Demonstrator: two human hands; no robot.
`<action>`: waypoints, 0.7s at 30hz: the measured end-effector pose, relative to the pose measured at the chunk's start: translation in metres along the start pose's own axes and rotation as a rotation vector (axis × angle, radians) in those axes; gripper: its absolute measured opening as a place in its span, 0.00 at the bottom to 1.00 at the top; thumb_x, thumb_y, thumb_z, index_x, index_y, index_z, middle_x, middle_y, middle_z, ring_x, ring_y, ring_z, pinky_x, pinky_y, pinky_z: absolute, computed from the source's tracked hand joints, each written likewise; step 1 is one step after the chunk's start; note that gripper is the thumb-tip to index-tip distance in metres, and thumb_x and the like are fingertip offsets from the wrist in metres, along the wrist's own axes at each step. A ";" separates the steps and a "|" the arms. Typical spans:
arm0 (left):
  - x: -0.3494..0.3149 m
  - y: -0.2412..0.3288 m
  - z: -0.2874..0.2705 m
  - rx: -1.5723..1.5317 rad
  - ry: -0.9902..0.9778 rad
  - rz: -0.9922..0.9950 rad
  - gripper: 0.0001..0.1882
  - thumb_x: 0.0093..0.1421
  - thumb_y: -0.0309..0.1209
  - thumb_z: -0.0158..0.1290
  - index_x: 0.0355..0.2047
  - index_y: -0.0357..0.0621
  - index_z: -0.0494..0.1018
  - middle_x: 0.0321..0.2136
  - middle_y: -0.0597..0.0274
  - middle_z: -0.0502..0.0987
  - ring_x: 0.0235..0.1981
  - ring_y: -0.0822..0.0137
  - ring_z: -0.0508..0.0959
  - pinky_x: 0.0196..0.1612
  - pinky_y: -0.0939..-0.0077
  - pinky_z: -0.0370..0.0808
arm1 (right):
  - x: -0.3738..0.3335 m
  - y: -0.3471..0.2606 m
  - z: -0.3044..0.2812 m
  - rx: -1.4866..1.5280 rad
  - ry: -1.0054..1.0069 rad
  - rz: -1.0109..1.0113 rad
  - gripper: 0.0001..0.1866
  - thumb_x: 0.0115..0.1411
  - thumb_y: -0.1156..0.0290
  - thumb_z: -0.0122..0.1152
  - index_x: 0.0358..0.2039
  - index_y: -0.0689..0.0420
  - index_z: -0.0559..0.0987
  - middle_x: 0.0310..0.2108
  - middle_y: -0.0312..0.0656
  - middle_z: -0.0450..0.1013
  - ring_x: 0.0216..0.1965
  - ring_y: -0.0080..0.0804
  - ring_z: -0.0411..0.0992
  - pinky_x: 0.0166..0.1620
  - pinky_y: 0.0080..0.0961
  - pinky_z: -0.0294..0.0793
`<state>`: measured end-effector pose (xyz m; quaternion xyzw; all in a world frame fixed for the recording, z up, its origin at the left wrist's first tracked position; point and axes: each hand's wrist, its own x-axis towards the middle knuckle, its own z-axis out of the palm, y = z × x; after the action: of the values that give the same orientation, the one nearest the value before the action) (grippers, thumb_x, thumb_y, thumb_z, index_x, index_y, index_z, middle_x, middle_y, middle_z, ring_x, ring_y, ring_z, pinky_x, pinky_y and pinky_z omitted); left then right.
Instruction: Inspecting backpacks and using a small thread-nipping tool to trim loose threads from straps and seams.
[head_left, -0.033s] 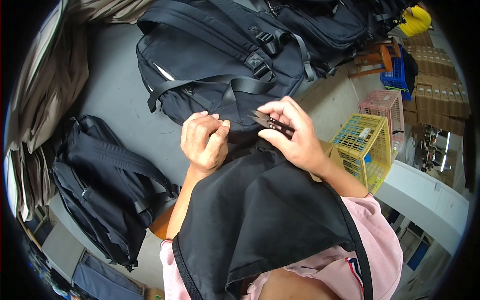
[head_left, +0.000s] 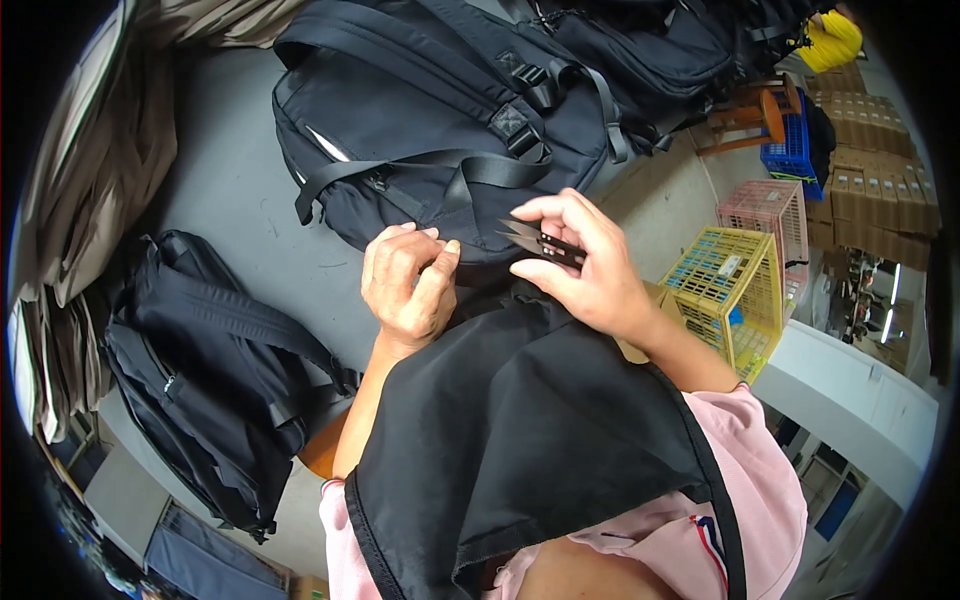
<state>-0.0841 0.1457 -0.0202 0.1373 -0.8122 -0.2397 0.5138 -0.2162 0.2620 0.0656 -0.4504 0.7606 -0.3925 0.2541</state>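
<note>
A large black backpack (head_left: 400, 115) lies on the grey table, its straps and buckles facing up. At its near edge my left hand (head_left: 408, 285) is closed, fingers curled and thumb close to the index finger. Whatever it may pinch there is too small or hidden to make out. My right hand (head_left: 590, 265) grips a pair of black-handled thread snips (head_left: 550, 246) between thumb and fingers. The parted blades point left, over the backpack's near edge and toward my left hand. Black cloth (head_left: 540, 420) covers my front below both hands.
Another black backpack (head_left: 200, 370) lies at the left, on the grey table (head_left: 225, 130). Beige fabric (head_left: 110, 160) is piled at the far left. More black bags (head_left: 650, 60) are at the back right. Beyond the table's right side stand a yellow crate (head_left: 735, 290), a pink crate (head_left: 770, 215) and cartons (head_left: 880, 200).
My right hand has shifted very slightly left with the snips. My left hand and the backpack have stayed where they were.
</note>
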 end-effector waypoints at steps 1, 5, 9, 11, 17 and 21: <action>0.000 0.000 0.000 0.005 -0.010 0.005 0.11 0.38 0.15 0.60 0.22 0.38 0.72 0.21 0.60 0.72 0.26 0.62 0.76 0.36 0.65 0.76 | 0.008 -0.002 -0.001 0.028 -0.024 -0.015 0.12 0.48 0.74 0.65 0.33 0.60 0.73 0.27 0.40 0.66 0.26 0.31 0.68 0.31 0.26 0.68; 0.001 0.001 -0.001 0.029 -0.060 0.042 0.10 0.39 0.17 0.60 0.22 0.39 0.72 0.21 0.60 0.72 0.26 0.63 0.75 0.35 0.64 0.76 | 0.032 0.001 -0.003 -0.058 -0.257 0.026 0.11 0.49 0.71 0.65 0.26 0.62 0.72 0.26 0.44 0.70 0.27 0.41 0.70 0.32 0.32 0.68; -0.001 0.000 -0.001 0.031 -0.061 0.047 0.09 0.38 0.19 0.61 0.21 0.38 0.72 0.21 0.60 0.71 0.26 0.63 0.75 0.35 0.64 0.76 | 0.038 0.000 -0.002 -0.208 -0.325 -0.062 0.09 0.49 0.73 0.63 0.26 0.62 0.72 0.26 0.45 0.70 0.28 0.44 0.71 0.32 0.34 0.69; -0.003 -0.002 0.001 0.050 -0.056 0.070 0.08 0.37 0.24 0.57 0.22 0.41 0.74 0.22 0.64 0.72 0.29 0.66 0.75 0.37 0.67 0.75 | 0.037 -0.001 -0.002 -0.282 -0.321 -0.129 0.07 0.48 0.75 0.61 0.25 0.62 0.71 0.26 0.46 0.70 0.29 0.46 0.71 0.32 0.36 0.69; -0.001 -0.002 0.001 0.045 -0.069 0.055 0.07 0.38 0.26 0.55 0.22 0.41 0.73 0.22 0.64 0.72 0.29 0.67 0.74 0.37 0.67 0.75 | 0.034 0.001 0.003 -0.271 -0.308 -0.140 0.07 0.48 0.76 0.57 0.25 0.62 0.69 0.24 0.46 0.67 0.25 0.46 0.69 0.28 0.36 0.67; -0.002 -0.004 0.004 0.045 -0.059 0.041 0.07 0.38 0.25 0.56 0.22 0.41 0.73 0.22 0.64 0.71 0.28 0.66 0.74 0.37 0.67 0.75 | 0.031 0.008 -0.002 -0.047 -0.310 -0.059 0.08 0.48 0.76 0.59 0.25 0.62 0.68 0.24 0.43 0.65 0.22 0.40 0.66 0.27 0.31 0.65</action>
<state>-0.0869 0.1447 -0.0252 0.1248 -0.8349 -0.2147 0.4912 -0.2359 0.2375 0.0587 -0.5335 0.7077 -0.3078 0.3461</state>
